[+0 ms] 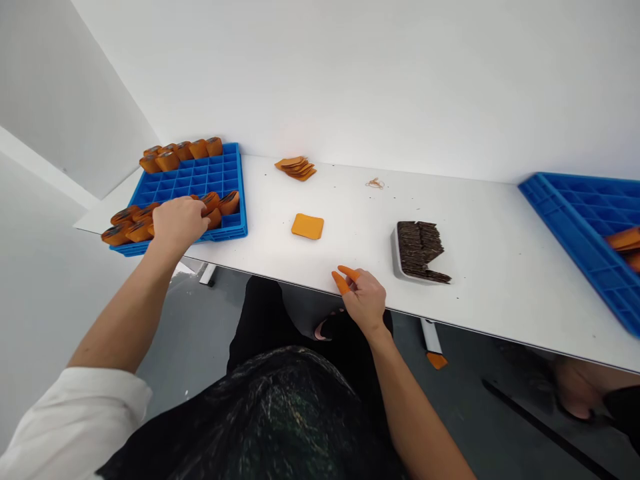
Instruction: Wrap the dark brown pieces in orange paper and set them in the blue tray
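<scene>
My left hand (180, 223) reaches over the near rows of a blue divided tray (242, 193), its fingers curled down on an orange bundle (214, 219). The fingertips are mostly hidden. More orange bundles (167, 160) with dark tops stand upright in the far compartments. My right hand (367, 297) is at the table's front edge, with orange finger covers on two digits. Those two are apart, with nothing between them. A flat orange rectangular piece (307, 227) lies on the table between my hands.
A loose pile of orange pieces (296, 168) lies near the wall, with thin rubber bands (375, 183) to its right. A white container (397, 253) holds dark brown thin pieces (419, 248). Another blue tray (575, 230) is at right; a person's foot (573, 390) shows below.
</scene>
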